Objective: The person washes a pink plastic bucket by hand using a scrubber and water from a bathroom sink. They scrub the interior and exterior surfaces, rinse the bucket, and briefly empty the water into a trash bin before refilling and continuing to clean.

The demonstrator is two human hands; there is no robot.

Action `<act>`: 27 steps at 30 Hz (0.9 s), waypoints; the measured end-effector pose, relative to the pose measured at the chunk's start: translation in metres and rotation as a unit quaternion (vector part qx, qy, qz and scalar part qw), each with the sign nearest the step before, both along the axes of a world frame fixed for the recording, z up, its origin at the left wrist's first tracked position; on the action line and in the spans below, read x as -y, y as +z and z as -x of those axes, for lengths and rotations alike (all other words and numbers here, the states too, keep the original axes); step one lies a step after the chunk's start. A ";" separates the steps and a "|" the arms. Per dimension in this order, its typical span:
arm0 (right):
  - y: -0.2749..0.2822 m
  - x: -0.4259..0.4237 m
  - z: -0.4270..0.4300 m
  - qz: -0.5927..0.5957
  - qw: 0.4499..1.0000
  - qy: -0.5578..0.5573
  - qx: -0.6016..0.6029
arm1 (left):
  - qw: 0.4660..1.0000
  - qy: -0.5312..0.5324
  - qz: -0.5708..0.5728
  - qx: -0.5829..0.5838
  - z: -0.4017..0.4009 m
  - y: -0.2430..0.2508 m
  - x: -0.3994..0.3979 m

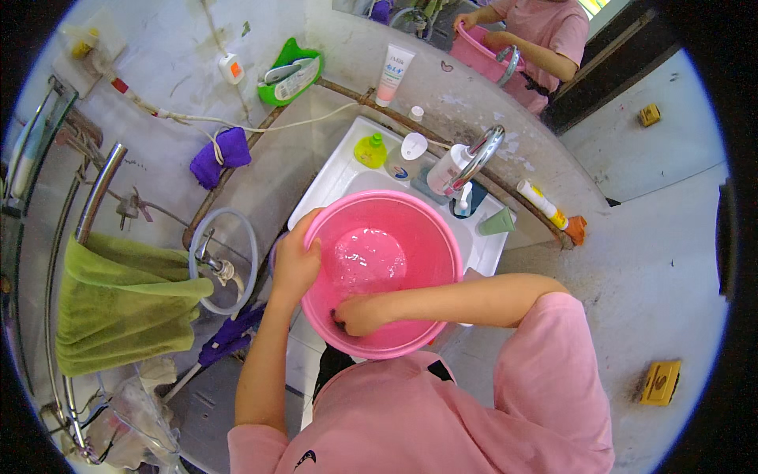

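A pink plastic basin (414,237) is tilted over a white washbasin (349,139) and close to my body. My left hand (298,258) grips its rim at the left, thumb on the inside. Inside the basin, low on its near wall, my right hand (358,315) is closed on a small dark thing (337,320), mostly hidden by the fingers; what it is I cannot tell. The basin's bottom shines with wet glints. Behind the basin a curved chrome faucet (488,148) rises beside a white pump bottle (448,170).
Bottles, a green tube (497,221) and a yellow-green bottle (371,151) stand on the washbasin's ledge. A white tube (394,74) leans at the wall. To the left hang a green towel (124,302) and a pale hose loop (253,260). A mirror (435,29) is at the back.
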State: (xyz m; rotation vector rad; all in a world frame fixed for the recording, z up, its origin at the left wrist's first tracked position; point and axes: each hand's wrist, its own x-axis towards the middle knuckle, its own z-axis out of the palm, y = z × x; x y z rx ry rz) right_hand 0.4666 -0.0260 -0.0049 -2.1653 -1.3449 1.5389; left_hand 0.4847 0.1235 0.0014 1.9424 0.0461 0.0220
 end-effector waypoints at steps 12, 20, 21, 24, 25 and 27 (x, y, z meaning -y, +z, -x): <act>-0.102 0.017 -0.078 0.197 0.916 0.128 0.326 | 0.999 -0.005 0.034 -0.008 0.002 0.012 0.005; -0.227 0.014 -0.029 -0.003 0.996 -0.020 0.084 | 1.000 -0.002 0.018 -0.002 -0.001 0.008 0.011; -0.216 0.004 -0.040 -0.014 0.996 -0.066 0.064 | 1.000 -0.005 0.016 0.012 -0.002 0.007 0.012; -0.257 0.019 -0.043 -0.001 0.993 -0.116 0.010 | 1.000 -0.009 0.008 0.023 -0.004 0.006 0.011; -0.262 0.025 -0.041 0.013 0.996 -0.086 -0.019 | 1.000 -0.013 0.011 0.022 -0.004 0.007 0.012; -0.268 0.032 -0.035 0.075 0.993 0.063 0.059 | 1.000 -0.016 0.014 0.019 -0.004 0.010 0.010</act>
